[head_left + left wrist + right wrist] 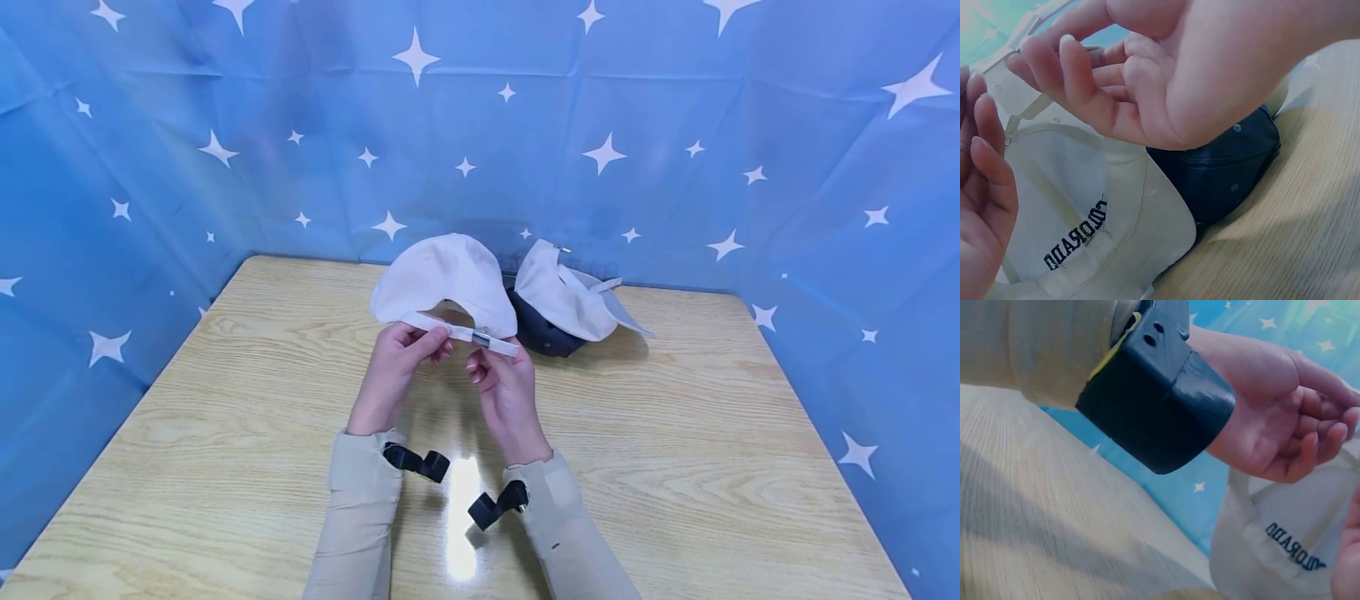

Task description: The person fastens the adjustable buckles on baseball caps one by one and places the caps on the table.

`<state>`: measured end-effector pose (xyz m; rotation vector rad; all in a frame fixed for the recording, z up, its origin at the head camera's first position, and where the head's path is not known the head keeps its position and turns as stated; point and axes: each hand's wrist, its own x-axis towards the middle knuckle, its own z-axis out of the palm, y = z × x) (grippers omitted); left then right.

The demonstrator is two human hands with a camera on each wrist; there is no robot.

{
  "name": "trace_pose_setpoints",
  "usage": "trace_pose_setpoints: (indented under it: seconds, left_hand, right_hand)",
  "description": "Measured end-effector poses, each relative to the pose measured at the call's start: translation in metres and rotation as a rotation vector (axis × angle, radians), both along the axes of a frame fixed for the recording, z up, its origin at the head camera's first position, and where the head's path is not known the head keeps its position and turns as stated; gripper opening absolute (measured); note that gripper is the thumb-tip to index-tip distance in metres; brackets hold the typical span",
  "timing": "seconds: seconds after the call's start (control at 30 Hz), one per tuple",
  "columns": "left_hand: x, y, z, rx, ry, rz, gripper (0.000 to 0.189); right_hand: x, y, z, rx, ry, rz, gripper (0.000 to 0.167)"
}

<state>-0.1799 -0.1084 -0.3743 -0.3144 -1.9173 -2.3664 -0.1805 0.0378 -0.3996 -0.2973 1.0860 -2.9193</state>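
A white baseball cap [442, 279] is held with its rear opening and strap [459, 331] toward me. My left hand [390, 367] pinches the strap between thumb and fingers, left of a metal buckle [481, 338]. On the other side of that buckle, my right hand [508, 396] pinches the strap near its end, its other fingers curled below. Dark lettering [1077, 234] reading COLORADO shows inside the crown in the left wrist view. Close right of the white cap lies a dark navy cap [536, 325], partly covered by an off-white cap [558, 292].
The caps are toward the back of a light wooden table [225, 433]. A blue curtain [510, 125] with white stars hangs behind and along both sides. Black wrist cameras [433, 467] sit on both sleeved wrists.
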Motion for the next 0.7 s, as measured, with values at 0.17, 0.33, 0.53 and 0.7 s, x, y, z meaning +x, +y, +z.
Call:
trace_pose_setpoints:
  seconds: [0.17, 0.33, 0.53, 0.7]
  left_hand:
    - [-0.0003, 0.0013, 0.0008, -0.008, -0.013, 0.002, 0.032]
    - [0.0002, 0.0016, 0.0009, -0.021, -0.016, 0.004, 0.041]
    - [-0.0003, 0.0024, 0.0011, -0.019, -0.009, 0.001, 0.036]
    - [-0.0011, 0.0050, 0.0002, -0.027, -0.019, -0.002, 0.029]
  right_hand:
    - [-0.0009, 0.0004, -0.0007, 0.005, -0.004, -0.007, 0.008]
    - [-0.0012, 0.0006, -0.0017, 0.001, -0.001, 0.001, 0.013]
    - [0.0000, 0.0006, 0.0008, 0.032, 0.001, 0.002, 0.013]
    - [0.0009, 0.0006, 0.0013, 0.038, -0.009, 0.005, 0.013]
